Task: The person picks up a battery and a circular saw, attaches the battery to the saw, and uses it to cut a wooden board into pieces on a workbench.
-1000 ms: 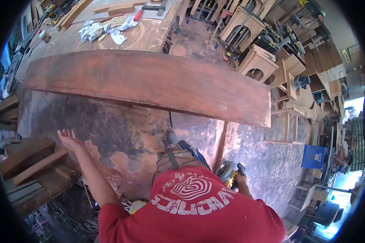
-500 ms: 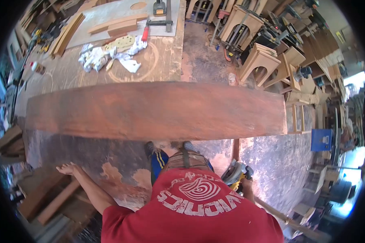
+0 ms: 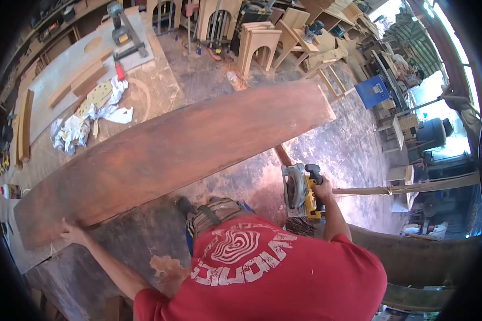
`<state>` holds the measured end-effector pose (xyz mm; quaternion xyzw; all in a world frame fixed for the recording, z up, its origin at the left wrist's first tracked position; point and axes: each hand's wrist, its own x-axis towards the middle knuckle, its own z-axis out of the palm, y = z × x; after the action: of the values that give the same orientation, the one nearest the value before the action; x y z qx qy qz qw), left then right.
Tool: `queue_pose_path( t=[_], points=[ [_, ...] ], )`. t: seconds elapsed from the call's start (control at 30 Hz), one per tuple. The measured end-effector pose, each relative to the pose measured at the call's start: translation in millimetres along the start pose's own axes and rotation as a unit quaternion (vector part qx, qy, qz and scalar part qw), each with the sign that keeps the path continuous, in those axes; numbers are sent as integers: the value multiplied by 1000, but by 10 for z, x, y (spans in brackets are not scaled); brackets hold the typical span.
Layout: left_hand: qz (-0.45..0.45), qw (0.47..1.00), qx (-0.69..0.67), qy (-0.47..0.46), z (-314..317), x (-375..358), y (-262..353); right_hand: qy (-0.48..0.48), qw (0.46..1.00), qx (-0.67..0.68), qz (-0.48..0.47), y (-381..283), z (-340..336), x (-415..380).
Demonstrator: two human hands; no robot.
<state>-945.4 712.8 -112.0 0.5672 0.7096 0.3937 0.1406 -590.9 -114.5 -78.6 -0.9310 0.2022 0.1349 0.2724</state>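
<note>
A long, wide reddish-brown wooden board (image 3: pixel 171 152) slants across the view in front of me, its left end over the workbench. At its near edge, toward the left end, my left hand (image 3: pixel 76 234) has its fingers apart and appears to touch the wood. My right hand (image 3: pixel 322 190) is wrapped around the rear handle of a yellow and black circular saw (image 3: pixel 309 198). The saw hangs at my right side, away from the board, with its round metal guard toward the board.
On the workbench (image 3: pixel 158 69) lie crumpled white rags (image 3: pixel 69 134), sanding discs (image 3: pixel 99 95), wood strips (image 3: pixel 24 125) and a red-handled clamp (image 3: pixel 120 71). Arched wooden panels (image 3: pixel 258 49) stand at the back. A blue box (image 3: pixel 371 92) is at right. A long strap-like length (image 3: pixel 407 184) stretches behind the saw.
My view has turned to the right, so the board now slants. My left hand has come from beside the board to its near edge. The saw has come up into fuller view.
</note>
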Motion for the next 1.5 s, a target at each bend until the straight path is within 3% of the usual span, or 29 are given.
queue_pose_path(
  t=[0.03, 0.1, 0.13, 0.2, 0.3, 0.37, 0.4, 0.43, 0.47, 0.5, 0.53, 0.6, 0.7, 0.77, 0.87, 0.97, 1.07, 1.13, 1.2, 1.23, 1.27, 1.3, 1.37, 1.5],
  points=[
    [93, 992, 61, 53, -9, -155, 83, -7, 1000, 8, -23, -47, -120, 4],
    [279, 929, 185, 159, -16, -511, 321, -24, 998, 24, -57, 68, -266, -14],
    [359, 921, 97, 117, 89, -510, 391, -21, 997, 43, -69, 147, -310, -38],
    [480, 871, -91, -51, -19, -1321, 1282, -38, 996, 24, -75, 184, -447, -213],
    [666, 673, -175, -271, -359, -3143, 2344, 10, 993, 23, -118, 387, -382, -410],
    [739, 520, -159, -397, -452, -4237, 2501, 49, 981, 9, -186, 893, -134, -357],
    [749, 417, -196, -477, -441, -4735, 2528, 63, 979, 19, -191, 1167, 15, -314],
    [715, 353, -232, -557, -315, -5156, 2436, 60, 980, 20, -187, 1296, 68, -386],
    [813, 324, -205, -437, -197, -5527, 2397, 58, 981, 20, -183, 1404, 113, -464],
    [891, 287, -173, -307, -86, -5816, 2409, 116, 963, -19, -241, 1550, 182, -555],
    [912, 279, -126, -273, 35, -5991, 2489, 80, 983, 16, -164, 1663, 218, -655],
    [944, 257, -30, -206, 295, -6216, 2787, 57, 991, 11, -124, 1876, 214, -885],
    [880, 311, 20, -359, 545, -6147, 3334, 90, 991, -15, -96, 2253, 291, -1180],
    [884, 326, 21, -335, 728, -6111, 3415, 54, 998, 19, -26, 2450, 290, -1364],
    [870, 372, 17, -325, 994, -6044, 3559, -53, 995, 11, 86, 1897, -149, -1621],
    [870, 383, -2, -309, 1284, -5956, 3587, -17, 999, -37, 33, 1648, -327, -1704],
    [802, 420, -108, -412, 1425, -5815, 3538, -27, 1000, 0, 10, 1582, -447, -1559],
    [672, 497, -172, -521, 951, -5266, 3750, -31, 999, 34, -12, 1259, -617, -1480],
    [614, 611, -71, -494, 381, -4480, 4030, -43, 996, 72, -39, 875, -754, -1369],
    [549, 703, -39, -452, 662, -4200, 3835, -58, 993, 91, -44, 599, -858, -1333],
    [555, 739, -10, -382, 1348, -3803, 3517, -82, 986, 128, -63, 343, -929, -1269],
    [525, 755, 96, -381, 1592, -3383, 3339, -106, 978, 164, -80, 106, -980, -1216],
    [527, 783, 147, -297, 1718, -2845, 2948, -111, 969, 176, -130, -349, -1044, -1103],
    [517, 765, 146, -356, 1675, -2662, 2819, -146, 947, 202, -205, -1242, -1099, -916]
  ],
)
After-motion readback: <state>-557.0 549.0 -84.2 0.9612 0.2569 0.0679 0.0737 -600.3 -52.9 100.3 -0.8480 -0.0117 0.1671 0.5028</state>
